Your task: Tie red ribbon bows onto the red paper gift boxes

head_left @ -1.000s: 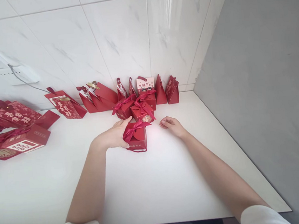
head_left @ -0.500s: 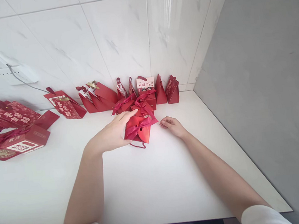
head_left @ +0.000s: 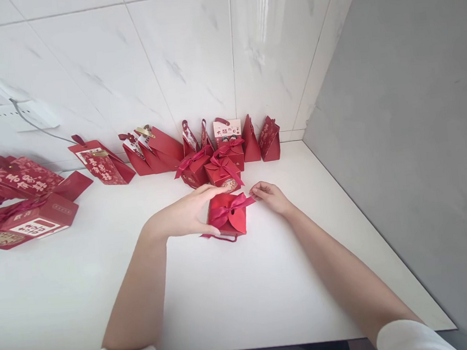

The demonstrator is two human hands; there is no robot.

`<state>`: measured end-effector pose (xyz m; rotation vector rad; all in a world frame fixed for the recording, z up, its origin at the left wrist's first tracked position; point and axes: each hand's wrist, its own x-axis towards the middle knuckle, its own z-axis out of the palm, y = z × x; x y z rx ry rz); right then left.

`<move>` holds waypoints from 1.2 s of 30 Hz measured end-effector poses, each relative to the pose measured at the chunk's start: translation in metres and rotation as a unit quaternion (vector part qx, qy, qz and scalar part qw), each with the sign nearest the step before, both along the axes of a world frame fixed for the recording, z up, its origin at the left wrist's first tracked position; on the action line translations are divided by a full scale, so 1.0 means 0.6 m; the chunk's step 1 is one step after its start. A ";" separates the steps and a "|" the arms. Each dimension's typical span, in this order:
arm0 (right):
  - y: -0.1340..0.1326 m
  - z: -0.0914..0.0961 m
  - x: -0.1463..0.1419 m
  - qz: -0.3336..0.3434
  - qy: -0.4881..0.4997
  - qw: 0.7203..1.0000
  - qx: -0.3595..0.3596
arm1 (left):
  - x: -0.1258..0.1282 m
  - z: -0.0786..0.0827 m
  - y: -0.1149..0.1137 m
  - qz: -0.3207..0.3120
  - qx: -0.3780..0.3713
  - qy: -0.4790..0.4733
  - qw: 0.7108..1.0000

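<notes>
Front box [head_left: 238, 219] has come right and nearer the wearer over the last half-second; left hand [head_left: 179, 214] followed it, right hand [head_left: 269, 194] in much the same spot.

Position: box near the middle of the bench [head_left: 253, 294], just in front of three other bow-tied boxes [head_left: 214, 180], between the two hands. Left grip spread wide round its left side, thumb at the near-left corner, fingers along the back edge; cannot tell whether they press. Right grip curled, fingertips at the end of the bow [head_left: 224, 213]; cannot tell whether the ribbon is pinched.

Handling, judged by eye: folded card, so light, fairly stiff at the corners, easily dented on the flat sides. Curved top flaps probably give under a push. Satin-looking ribbon likely soft and slippery, and a tug might loosen it. Best hold: low on two opposite side walls, clear of bow and flaps. The red cord [head_left: 227, 239] at the near edge would snag sooner than steady it.

Counts: bow-tied boxes in the middle group, four including the front one. Upright packets [head_left: 250, 140] along the wall, about eight; overlaps leave doubt. Larger box [head_left: 59, 211] at far left, one. Packet pile [head_left: 23, 178] behind it, too overlapped to count. Socket plate [head_left: 40, 115], one.
</notes>
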<state>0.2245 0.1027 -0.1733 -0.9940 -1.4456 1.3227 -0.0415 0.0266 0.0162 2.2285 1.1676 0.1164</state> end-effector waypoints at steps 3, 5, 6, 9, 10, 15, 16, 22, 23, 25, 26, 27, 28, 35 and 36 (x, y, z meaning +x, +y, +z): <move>-0.001 0.000 0.001 0.000 0.000 1.000 -0.002 | -0.004 0.000 0.002 -0.013 -0.039 0.007 0.999; -0.001 0.000 0.001 -0.002 0.000 1.000 -0.004 | -0.006 -0.006 0.004 -0.039 -0.061 0.012 0.997; -0.001 0.000 0.000 -0.002 0.000 1.000 -0.005 | -0.007 -0.011 0.006 -0.049 -0.068 0.013 0.996; 0.001 -0.002 0.001 0.000 0.000 1.000 -0.004 | -0.009 -0.029 0.015 -0.040 -0.078 0.008 0.996; 0.001 -0.002 0.001 0.001 0.000 1.000 -0.003 | -0.011 -0.036 0.020 -0.030 -0.081 0.001 0.996; 0.000 -0.001 0.000 0.007 0.001 1.000 0.000 | -0.016 -0.080 0.057 -0.043 -0.150 -0.044 0.987; -0.001 0.000 0.000 0.008 0.002 1.000 0.001 | -0.015 -0.092 0.064 -0.055 -0.175 -0.059 0.981; -0.013 0.006 -0.003 0.034 0.015 0.999 -0.001 | 0.016 -0.189 0.083 -0.022 -0.283 -0.280 0.917; -0.015 0.005 -0.004 0.040 0.021 0.999 -0.004 | 0.022 -0.205 0.083 0.015 -0.287 -0.316 0.904; -0.019 0.004 -0.007 0.041 0.040 0.998 -0.009 | 0.030 -0.229 0.082 0.081 -0.272 -0.362 0.888; -0.022 0.003 -0.008 0.033 0.051 0.998 -0.009 | 0.033 -0.239 0.081 0.104 -0.253 -0.377 0.885; -0.025 0.003 -0.007 0.022 0.062 0.998 -0.008 | 0.035 -0.246 0.080 0.118 -0.231 -0.389 0.884; -0.030 0.004 -0.005 0.008 0.070 0.997 -0.008 | 0.037 -0.252 0.079 0.127 -0.204 -0.397 0.886; -0.104 0.039 0.051 0.168 0.051 0.984 0.038 | 0.052 -0.275 0.081 0.135 -0.088 -0.390 0.907; -0.114 0.045 0.054 0.194 0.016 0.980 0.049 | 0.055 -0.278 0.081 0.134 -0.083 -0.388 0.908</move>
